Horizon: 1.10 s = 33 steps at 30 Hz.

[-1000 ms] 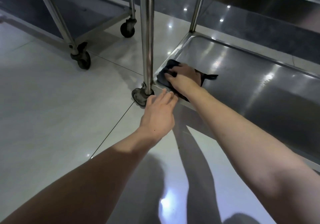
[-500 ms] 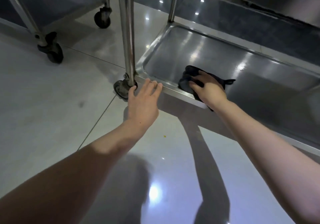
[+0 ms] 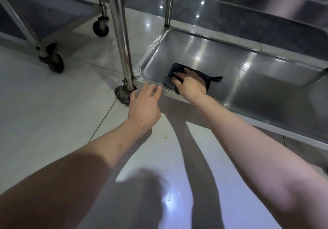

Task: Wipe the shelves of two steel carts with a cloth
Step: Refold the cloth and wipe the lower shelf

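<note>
The right hand (image 3: 192, 83) is lying flat on a dark cloth (image 3: 209, 79) in the middle of the frame, fingers spread and nearly straight, pressing it down rather than gripping it. The cloth is sitting on the bottom shelf (image 3: 248, 79) of the near cart, close to the shelf's front left corner, with a small tab of fabric sticking out to the right of the hand. The shelf is running as a shallow steel tray with a raised rim from the centre toward the right edge of the frame, and bright spots of light are glinting on it.

The left hand (image 3: 144, 106) is reaching in just left of the right hand, fingers straight and loosely spread, their tips resting on the shelf's front rim and holding nothing. Just left of those fingertips the cart's steel leg (image 3: 120, 33) is rising to the top of the frame, with a small wheel (image 3: 122, 94) at its foot.

In the upper left of the frame a second cart (image 3: 53, 16) is standing on the pale tiled floor (image 3: 44, 113), two of its dark wheels showing. Both bare forearms are casting long shadows on the glossy floor in the lower middle of the frame.
</note>
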Motion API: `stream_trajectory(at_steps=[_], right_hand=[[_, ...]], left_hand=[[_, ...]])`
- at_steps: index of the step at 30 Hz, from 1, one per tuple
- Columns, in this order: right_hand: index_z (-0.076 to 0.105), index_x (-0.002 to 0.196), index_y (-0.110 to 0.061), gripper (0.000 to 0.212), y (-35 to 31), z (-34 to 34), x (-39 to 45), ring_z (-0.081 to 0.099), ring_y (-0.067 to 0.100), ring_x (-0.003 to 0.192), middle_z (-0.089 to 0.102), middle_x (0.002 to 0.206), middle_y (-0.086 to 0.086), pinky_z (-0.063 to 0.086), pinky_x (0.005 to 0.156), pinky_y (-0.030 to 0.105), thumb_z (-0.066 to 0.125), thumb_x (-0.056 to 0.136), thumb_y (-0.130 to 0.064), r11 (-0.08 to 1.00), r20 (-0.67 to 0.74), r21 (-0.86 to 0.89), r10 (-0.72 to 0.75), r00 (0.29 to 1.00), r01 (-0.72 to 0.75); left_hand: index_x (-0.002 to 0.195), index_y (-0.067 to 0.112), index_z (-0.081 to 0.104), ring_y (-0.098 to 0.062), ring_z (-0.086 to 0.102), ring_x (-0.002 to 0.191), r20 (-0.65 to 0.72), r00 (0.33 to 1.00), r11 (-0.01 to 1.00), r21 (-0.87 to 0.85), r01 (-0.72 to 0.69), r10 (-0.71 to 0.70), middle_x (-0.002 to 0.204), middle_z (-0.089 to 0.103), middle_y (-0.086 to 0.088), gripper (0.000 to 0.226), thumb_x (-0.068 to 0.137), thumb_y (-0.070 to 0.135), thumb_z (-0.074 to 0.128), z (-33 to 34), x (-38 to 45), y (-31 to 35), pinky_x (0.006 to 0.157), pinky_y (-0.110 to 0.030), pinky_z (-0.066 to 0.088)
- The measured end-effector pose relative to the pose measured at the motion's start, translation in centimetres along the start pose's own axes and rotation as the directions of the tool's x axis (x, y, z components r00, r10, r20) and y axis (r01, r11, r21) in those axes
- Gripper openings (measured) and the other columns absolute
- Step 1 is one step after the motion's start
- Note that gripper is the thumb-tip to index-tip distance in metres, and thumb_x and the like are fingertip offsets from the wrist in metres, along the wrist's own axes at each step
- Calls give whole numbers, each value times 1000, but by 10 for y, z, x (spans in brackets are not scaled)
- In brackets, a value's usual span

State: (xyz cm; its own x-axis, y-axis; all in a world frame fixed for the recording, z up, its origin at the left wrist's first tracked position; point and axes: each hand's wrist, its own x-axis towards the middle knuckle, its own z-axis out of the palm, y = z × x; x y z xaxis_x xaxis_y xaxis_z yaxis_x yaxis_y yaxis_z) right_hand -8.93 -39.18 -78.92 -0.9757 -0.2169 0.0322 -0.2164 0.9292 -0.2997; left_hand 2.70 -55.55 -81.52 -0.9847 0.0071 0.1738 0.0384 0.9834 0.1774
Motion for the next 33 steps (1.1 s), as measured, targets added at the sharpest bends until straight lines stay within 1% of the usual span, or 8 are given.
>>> stream_trajectory(at_steps=[5, 9, 13, 17, 21, 27, 30, 33], right_hand=[[48, 152, -44, 48, 2, -7, 1, 23, 25, 157, 26, 172, -1, 19, 126, 48, 39, 107, -56, 1000, 98, 7, -8, 995, 8], [49, 152, -44, 47, 30, -18, -16, 23, 25, 158, 25, 173, 0, 18, 127, 49, 38, 108, -54, 1000, 87, 29, -13, 996, 11], [50, 151, -44, 46, 77, -28, -37, 23, 25, 158, 27, 172, -1, 18, 127, 47, 38, 108, -54, 999, 60, 27, 16, 998, -18], [51, 150, -45, 45, 126, -42, -55, 25, 23, 157, 28, 172, -3, 22, 126, 45, 39, 107, -54, 999, 51, -5, 44, 998, -44], [49, 148, -49, 46, 171, -62, -81, 30, 26, 153, 30, 170, -6, 29, 119, 47, 34, 105, -58, 993, 42, -91, 79, 996, -75], [36, 156, -52, 53, 214, -86, -107, 27, 27, 150, 32, 168, -7, 21, 122, 44, 29, 104, -61, 990, 120, -117, -59, 991, 73], [34, 157, -55, 56, 211, -78, -102, 14, 22, 157, 24, 171, -3, 6, 129, 43, 21, 103, -63, 988, 157, -86, -118, 981, 132], [28, 160, -51, 52, 202, -69, -80, 0, 18, 162, 10, 176, -4, -3, 130, 39, 25, 109, -57, 986, 204, -35, -151, 967, 161]], left_hand=[[154, 21, 31, -20, 20, 149, 38, 998, 996, 85, 40, -44, 150, 36, 0, 69, 88, 23, 51, -7, 4, 10, 116, -54, 26], [144, 25, 48, -23, 31, 142, -23, 992, 990, 68, 122, -120, 141, 49, -2, 56, 89, 22, 51, -11, 7, 25, 111, -52, 29], [137, 25, 56, -25, 38, 137, -58, 996, 995, 65, 73, -69, 137, 51, -3, 53, 84, 20, 56, -6, 10, 50, 107, -48, 33], [139, 24, 57, -28, 39, 136, -82, 995, 998, -30, 56, -58, 140, 50, -4, 51, 88, 20, 54, 3, 20, 85, 109, -45, 31], [129, 21, 62, -33, 44, 123, -159, 987, 996, -84, -1, -13, 128, 51, -9, 42, 88, 18, 55, 9, 36, 126, 101, -45, 35], [116, 20, 63, -32, 50, 106, -173, 985, 994, -110, -22, 3, 111, 55, -9, 23, 96, 24, 52, 22, 45, 172, 87, -45, 41], [109, 19, 62, -32, 53, 103, -193, 981, 995, -101, -5, -15, 106, 58, -8, 18, 98, 27, 52, 27, 47, 175, 85, -43, 40], [114, 17, 60, -32, 56, 102, -218, 975, 991, -129, 23, -51, 106, 61, -9, 19, 98, 23, 52, 26, 49, 177, 84, -43, 41]])
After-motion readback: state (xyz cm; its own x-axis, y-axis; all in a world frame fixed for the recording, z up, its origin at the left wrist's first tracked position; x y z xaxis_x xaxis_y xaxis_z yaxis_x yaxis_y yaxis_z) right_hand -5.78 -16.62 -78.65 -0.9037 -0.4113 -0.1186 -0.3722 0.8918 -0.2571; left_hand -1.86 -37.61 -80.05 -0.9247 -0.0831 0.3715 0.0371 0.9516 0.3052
